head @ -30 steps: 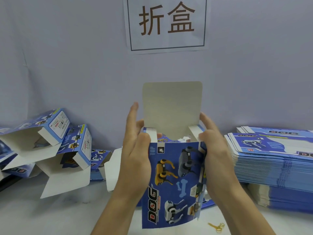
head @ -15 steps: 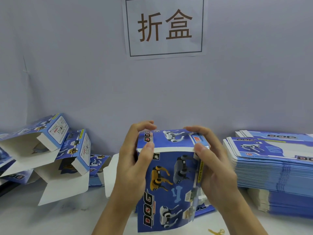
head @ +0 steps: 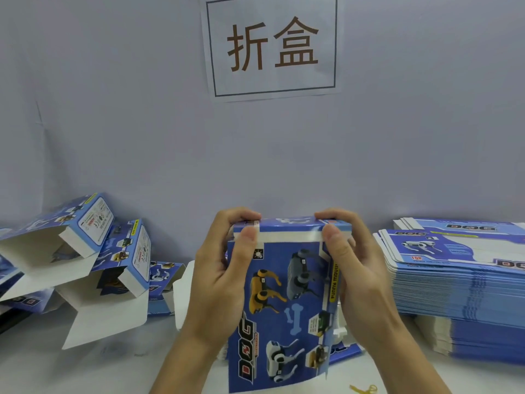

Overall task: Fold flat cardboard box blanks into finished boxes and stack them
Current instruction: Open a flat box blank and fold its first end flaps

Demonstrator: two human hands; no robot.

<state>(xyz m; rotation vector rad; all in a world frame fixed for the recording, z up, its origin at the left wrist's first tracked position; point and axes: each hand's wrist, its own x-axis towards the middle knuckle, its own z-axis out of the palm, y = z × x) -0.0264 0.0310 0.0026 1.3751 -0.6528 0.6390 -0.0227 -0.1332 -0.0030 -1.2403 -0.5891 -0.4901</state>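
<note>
From the head view, the box point(head: 279, 302) stands upright between the two hands, held above the table point(head: 93, 368) at the middle of the scene, its long axis running top to bottom and its printed blue front facing the camera. The left hand point(head: 224, 277) grips the upper left corner and the right hand point(head: 358, 277) the upper right, each with fingers curled over the folded-down top flap point(head: 289, 223) and a thumb pressing the white tuck strip point(head: 289, 237) just under it. Both hands sit equally near that top edge, so the closing push looks set to go straight down and inward from both sides. The strip shows outside the front panel, so the lid appears not fully tucked. The card is thin, glossy on the printed face, matt white inside, with crisp creases. The bottom end seems open, though it runs out of view. To the right lies the stack of flat blanks point(head: 457, 280), tidy and layered; to the left, folded boxes point(head: 99, 251) lean loosely on one another, several with white flaps hanging open. A paper sign point(head: 272, 46) hangs on the wall behind.
</note>
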